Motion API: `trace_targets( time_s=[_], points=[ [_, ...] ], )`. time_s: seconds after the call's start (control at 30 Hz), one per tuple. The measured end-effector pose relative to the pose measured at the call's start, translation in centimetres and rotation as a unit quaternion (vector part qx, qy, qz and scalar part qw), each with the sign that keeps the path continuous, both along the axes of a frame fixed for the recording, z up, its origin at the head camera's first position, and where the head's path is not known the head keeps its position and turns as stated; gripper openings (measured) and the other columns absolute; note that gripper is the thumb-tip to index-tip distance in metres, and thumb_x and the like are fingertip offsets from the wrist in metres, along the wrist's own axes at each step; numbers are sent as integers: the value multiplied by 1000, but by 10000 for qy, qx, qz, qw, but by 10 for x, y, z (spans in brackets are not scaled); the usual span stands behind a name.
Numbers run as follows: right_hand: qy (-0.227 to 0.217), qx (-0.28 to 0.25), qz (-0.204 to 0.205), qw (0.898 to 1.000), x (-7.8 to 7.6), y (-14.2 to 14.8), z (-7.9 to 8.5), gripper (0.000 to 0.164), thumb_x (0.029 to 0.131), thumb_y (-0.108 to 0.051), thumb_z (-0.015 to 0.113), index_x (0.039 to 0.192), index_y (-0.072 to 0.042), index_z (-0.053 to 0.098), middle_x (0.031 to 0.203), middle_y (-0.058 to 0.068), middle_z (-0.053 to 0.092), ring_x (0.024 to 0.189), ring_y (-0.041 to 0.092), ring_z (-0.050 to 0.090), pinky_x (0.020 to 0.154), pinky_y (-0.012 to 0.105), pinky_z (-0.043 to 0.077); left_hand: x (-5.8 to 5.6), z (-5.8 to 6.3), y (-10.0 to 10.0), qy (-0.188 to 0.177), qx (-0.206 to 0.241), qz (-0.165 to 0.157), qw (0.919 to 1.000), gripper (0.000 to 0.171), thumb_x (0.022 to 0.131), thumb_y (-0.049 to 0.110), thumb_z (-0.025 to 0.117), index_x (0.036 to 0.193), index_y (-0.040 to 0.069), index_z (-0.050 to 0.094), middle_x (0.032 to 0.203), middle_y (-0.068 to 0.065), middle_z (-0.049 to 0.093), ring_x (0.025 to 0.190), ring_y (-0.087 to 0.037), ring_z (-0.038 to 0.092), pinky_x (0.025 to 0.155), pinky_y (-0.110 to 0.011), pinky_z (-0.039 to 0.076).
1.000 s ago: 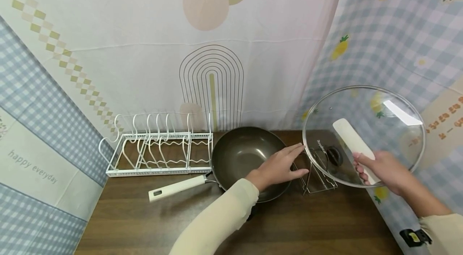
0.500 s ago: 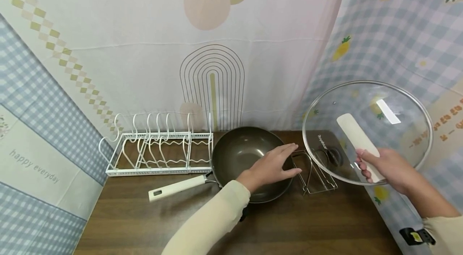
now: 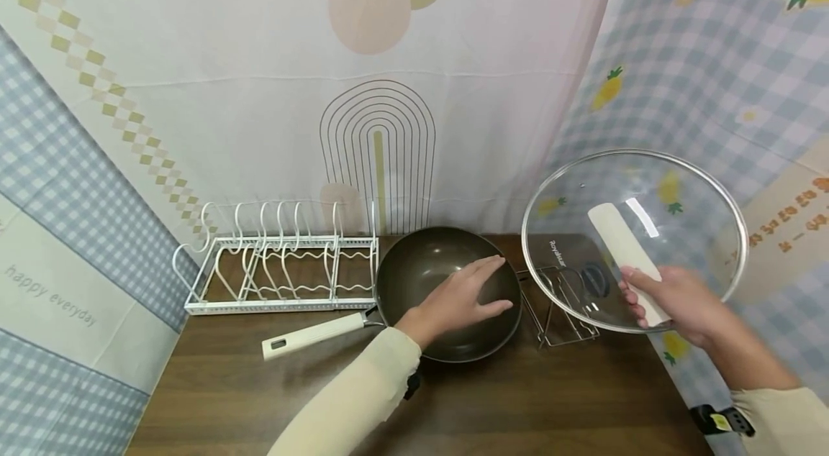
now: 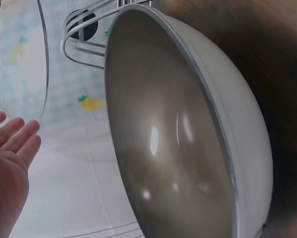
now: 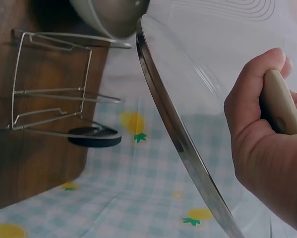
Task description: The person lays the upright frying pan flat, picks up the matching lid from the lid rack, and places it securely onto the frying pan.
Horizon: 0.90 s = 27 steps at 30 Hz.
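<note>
My right hand [image 3: 673,301] grips the long cream handle [image 3: 624,254] of a large glass pan lid [image 3: 686,226], which it holds up off the table at the right. In the right wrist view the metal-rimmed lid [image 5: 180,139] is tilted, its edge near the pan. My left hand [image 3: 453,301] hovers over the dark wok-style pan [image 3: 421,283] with fingers extended and nothing in them. The left wrist view shows that hand [image 4: 12,163] apart from the pan [image 4: 163,124]. The pan's cream handle [image 3: 314,336] points left.
A white wire rack [image 3: 259,308] with upright loops stands left of the pan. To the pan's right, partly seen through the lid, is a metal wire stand [image 5: 49,91] with a round black piece [image 5: 94,137]. Patterned cloths hang behind the wooden table [image 3: 518,398].
My left hand has drawn back leftward from beside the lid to above the pan. The lid in my right hand rose slightly, then shifted a little to the left. The pan stayed put.
</note>
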State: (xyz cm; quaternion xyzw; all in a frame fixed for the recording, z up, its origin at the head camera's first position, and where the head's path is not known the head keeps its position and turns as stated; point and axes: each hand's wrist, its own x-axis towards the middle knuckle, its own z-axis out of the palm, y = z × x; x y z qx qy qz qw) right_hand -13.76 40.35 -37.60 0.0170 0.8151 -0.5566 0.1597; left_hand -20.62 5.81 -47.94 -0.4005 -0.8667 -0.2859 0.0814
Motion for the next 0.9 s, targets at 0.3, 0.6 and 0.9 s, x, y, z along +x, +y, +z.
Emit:
trace_targets(
  time_s=[0.3, 0.6, 0.9],
  points=[
    [-81, -495, 82, 9987, -2, -10, -7, 34, 112, -28, 44, 93, -6, 62, 73, -3, 61, 60, 10, 60, 52, 29, 57, 2, 1, -21, 286, 85, -99, 9995, 78, 95, 48, 72, 155, 8, 44, 156, -11, 52, 143, -23, 52, 118, -35, 42],
    [-64, -989, 275, 9947, -3, -18, -8, 34, 113, -27, 42, 96, -4, 61, 76, -3, 60, 62, 9, 59, 52, 26, 56, 1, 4, -54, 601, 200, 53, 9980, 78, 92, 44, 77, 152, 5, 47, 153, -13, 55, 141, -24, 54, 117, -37, 44],
    [-167, -1500, 281, 9882, -6, -22, -6, 32, 113, -28, 41, 102, 0, 54, 77, -2, 59, 62, 8, 58, 53, 24, 55, 2, 3, -87, 724, 469, 319, 9958, 80, 88, 41, 82, 151, 5, 48, 149, -16, 58, 137, -29, 58, 113, -41, 47]
  ],
)
